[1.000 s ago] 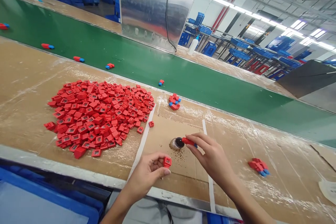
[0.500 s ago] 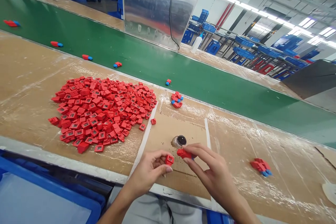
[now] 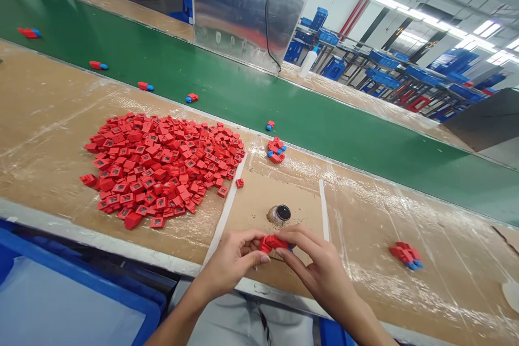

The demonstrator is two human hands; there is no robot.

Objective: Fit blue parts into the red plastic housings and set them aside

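Note:
Between thumb and fingers, my left hand (image 3: 233, 259) pinches a small red plastic block (image 3: 265, 245). My right hand (image 3: 316, 257) grips a red-and-blue plastic piece (image 3: 277, 241), its blue end mostly covered by my fingers. The two parts meet end to end, touching, above the cardboard sheet. Just beyond my fingers stands a small round jar (image 3: 280, 213) with a black top or black contents; I cannot tell which. A big pile of red blocks (image 3: 162, 167) lies to the left, and one loose red block (image 3: 239, 183) sits near the sheet's taped left edge.
A green conveyor belt (image 3: 344, 124) runs across behind, carrying several red-and-blue pieces. A small cluster of such pieces (image 3: 276, 150) lies by its near edge, with another group (image 3: 405, 254) at the right. A blue bin (image 3: 133, 308) stands lower left. A metal panel (image 3: 247, 11) rises beyond the belt.
My hands have come together, so the red block and the red-and-blue piece now touch. My right hand has moved left and down from beside the jar. Pieces on the belt have shifted slightly right in view.

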